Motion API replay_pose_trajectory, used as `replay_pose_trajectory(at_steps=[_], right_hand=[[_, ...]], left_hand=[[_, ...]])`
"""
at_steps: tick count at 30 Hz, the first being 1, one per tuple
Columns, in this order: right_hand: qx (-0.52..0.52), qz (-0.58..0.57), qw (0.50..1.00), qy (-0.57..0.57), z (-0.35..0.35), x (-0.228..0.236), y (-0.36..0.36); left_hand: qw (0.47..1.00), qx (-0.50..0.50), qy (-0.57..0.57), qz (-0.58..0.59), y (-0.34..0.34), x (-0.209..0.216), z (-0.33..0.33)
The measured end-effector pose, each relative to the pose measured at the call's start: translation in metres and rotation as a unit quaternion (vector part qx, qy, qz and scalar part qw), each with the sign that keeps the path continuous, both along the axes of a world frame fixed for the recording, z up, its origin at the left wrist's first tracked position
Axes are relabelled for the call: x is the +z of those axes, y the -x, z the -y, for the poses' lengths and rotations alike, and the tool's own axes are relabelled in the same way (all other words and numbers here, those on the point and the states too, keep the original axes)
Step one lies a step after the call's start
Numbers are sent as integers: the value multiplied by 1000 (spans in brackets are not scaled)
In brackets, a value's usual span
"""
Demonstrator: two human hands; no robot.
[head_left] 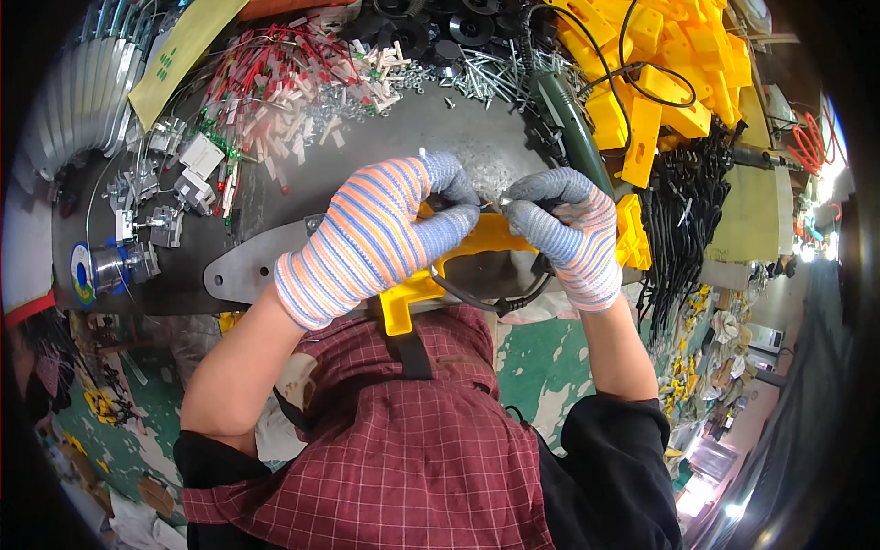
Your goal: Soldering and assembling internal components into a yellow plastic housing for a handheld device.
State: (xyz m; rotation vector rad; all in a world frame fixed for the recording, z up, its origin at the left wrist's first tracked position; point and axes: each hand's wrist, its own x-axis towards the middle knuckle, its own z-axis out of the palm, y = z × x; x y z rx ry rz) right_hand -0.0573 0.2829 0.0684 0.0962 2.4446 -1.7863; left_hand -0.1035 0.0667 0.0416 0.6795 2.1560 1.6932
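Note:
Both my hands wear striped knit gloves with grey-blue fingertips. My left hand point(376, 225) and my right hand point(570, 236) face each other, thumbs and fingers pinched together over the bench. Whatever small piece is between their tips is too tiny to name. Beneath them lies a yellow plastic handle housing point(400, 304), partly hidden by my hands. A black cord point(472, 301) curves along its near side. From under my left hand a flat grey metal blade point(240, 272) with holes reaches out to the left.
Red wires with white connectors point(275, 101) and loose screws point(486, 73) lie at the back. Yellow housings point(655, 101) heap up at back right, beside a dark green electric tool point(568, 119) and black cords point(683, 211). Metal parts point(165, 225) and a solder spool point(99, 270) are left.

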Motion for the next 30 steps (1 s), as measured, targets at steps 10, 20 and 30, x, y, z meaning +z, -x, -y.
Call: replay_pose_trajectory(at_steps=[10, 20, 30], right_hand=[[-7, 46, 998, 39, 1, 5, 5], [34, 56, 997, 29, 0, 10, 10], [142, 35, 984, -101, -4, 14, 24]], left_hand=[[1000, -8, 3, 22, 1, 1, 0], [999, -6, 20, 26, 0, -3, -1], [999, -33, 30, -21, 6, -2, 1]])
